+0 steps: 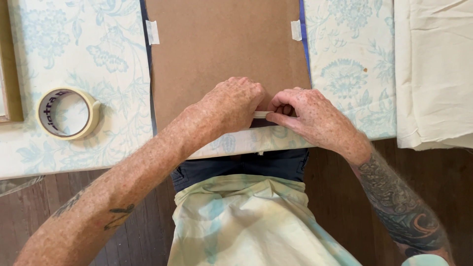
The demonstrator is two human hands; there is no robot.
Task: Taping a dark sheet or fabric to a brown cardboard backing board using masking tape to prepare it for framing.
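Note:
A brown backing board [221,44] lies on a table covered with a pale blue floral cloth [93,54]. Short strips of cream tape [152,32] hold its left edge, and another strip [296,29] holds its right edge. At the board's near edge my left hand [231,103] and my right hand [308,116] meet. Both pinch a short piece of cream tape [261,114] between their fingertips, just above the board's lower edge.
A roll of cream masking tape [66,113] lies on the cloth to the left. A wooden frame edge [10,64] shows at the far left. Folded cream fabric [433,69] covers the right side. Dark wooden floor [335,182] lies below the table edge.

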